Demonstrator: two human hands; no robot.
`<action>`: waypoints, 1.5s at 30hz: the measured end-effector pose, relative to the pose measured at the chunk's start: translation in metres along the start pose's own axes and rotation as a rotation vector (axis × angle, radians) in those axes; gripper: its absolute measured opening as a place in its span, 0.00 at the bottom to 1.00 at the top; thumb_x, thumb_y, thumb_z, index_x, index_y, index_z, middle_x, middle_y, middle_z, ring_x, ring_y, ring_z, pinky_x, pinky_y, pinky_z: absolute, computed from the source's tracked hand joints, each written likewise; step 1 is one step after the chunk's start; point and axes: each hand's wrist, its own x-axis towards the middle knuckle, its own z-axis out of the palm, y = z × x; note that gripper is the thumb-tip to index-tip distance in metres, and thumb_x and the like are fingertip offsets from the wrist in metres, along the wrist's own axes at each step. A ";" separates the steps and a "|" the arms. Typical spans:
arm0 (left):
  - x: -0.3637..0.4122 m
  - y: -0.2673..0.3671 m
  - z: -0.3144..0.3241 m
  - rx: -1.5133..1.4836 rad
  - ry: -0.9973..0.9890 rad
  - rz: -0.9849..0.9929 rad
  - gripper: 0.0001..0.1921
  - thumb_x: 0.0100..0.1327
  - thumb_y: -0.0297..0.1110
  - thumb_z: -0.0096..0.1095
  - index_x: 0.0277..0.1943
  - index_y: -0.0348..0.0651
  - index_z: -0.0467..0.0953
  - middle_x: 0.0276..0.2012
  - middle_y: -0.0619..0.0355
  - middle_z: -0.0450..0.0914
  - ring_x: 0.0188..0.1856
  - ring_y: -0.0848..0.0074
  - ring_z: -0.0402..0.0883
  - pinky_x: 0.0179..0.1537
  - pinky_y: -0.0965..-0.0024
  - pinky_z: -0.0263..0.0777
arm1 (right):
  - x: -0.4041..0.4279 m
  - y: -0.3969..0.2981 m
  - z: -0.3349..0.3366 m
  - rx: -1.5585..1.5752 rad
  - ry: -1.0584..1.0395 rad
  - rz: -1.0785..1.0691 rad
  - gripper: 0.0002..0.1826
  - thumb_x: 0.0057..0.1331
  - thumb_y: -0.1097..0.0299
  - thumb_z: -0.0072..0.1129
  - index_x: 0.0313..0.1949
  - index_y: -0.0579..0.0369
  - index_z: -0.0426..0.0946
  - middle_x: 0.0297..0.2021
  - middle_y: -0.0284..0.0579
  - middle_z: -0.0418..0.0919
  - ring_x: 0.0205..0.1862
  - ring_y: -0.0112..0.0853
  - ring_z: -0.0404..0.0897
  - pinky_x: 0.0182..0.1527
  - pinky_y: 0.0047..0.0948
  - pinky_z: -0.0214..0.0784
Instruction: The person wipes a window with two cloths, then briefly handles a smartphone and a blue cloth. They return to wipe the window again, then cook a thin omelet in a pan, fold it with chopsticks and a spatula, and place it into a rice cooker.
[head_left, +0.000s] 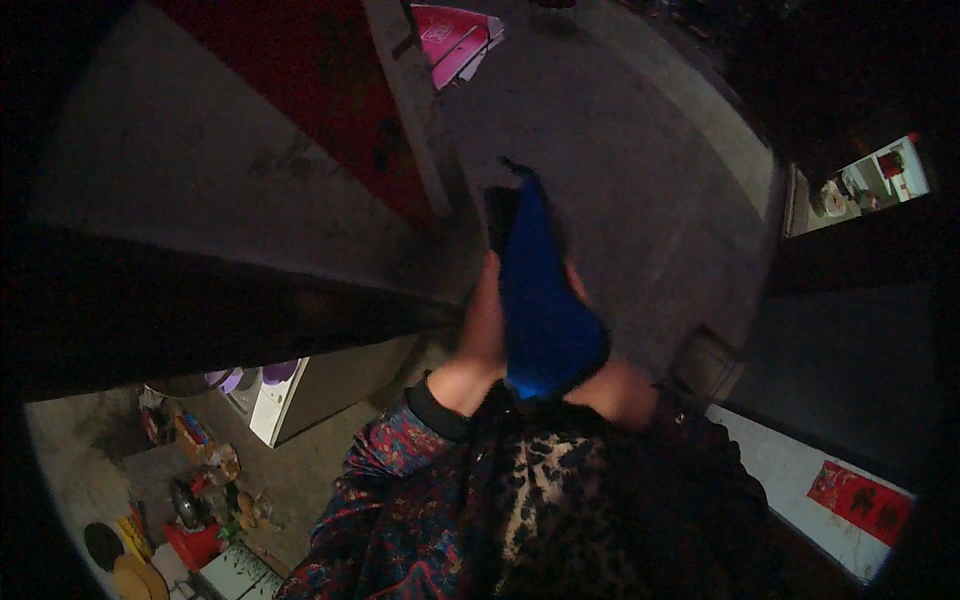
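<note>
A dark blue item (544, 300), broad at the near end and narrow at the far end, is held up before my torso. It may be cloth or a pouch, but dimness and blur do not settle which. A dark strap-like end (517, 165) curls from its far tip, and a black flat part (501, 214) shows along its left side. My left hand (481, 330) grips its left edge, fingers pointing away from me. On the other side my right hand (619, 386) holds the right edge, its fingers partly hidden behind the item.
Below lies a dim grey floor (630, 187). To the left stand a red-banded wall (322, 97) and a lit room with several household goods (195, 502). A pink box-like item (457, 41) lies ahead. At right are a dark panel (840, 360) and a red paper strip (862, 502).
</note>
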 end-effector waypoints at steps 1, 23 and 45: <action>0.001 0.002 -0.002 0.016 -0.004 -0.005 0.37 0.72 0.64 0.43 0.67 0.38 0.64 0.59 0.50 0.75 0.57 0.67 0.75 0.62 0.63 0.67 | -0.002 -0.001 0.001 0.095 0.064 -0.005 0.54 0.53 0.47 0.70 0.73 0.55 0.51 0.68 0.53 0.62 0.73 0.49 0.53 0.76 0.50 0.28; -0.021 -0.033 0.029 0.115 0.101 -0.070 0.28 0.76 0.53 0.39 0.68 0.41 0.66 0.61 0.52 0.76 0.59 0.64 0.77 0.63 0.60 0.68 | 0.008 -0.024 -0.076 -0.065 0.230 0.169 0.39 0.59 0.59 0.68 0.66 0.57 0.61 0.61 0.52 0.69 0.64 0.39 0.66 0.67 0.41 0.56; -0.002 -0.016 -0.001 -0.090 -0.124 -0.135 0.30 0.73 0.61 0.42 0.62 0.44 0.71 0.54 0.55 0.80 0.51 0.69 0.81 0.55 0.61 0.75 | 0.001 -0.044 -0.039 -0.764 -0.124 -0.160 0.24 0.69 0.51 0.53 0.56 0.55 0.72 0.49 0.45 0.77 0.52 0.37 0.75 0.58 0.41 0.66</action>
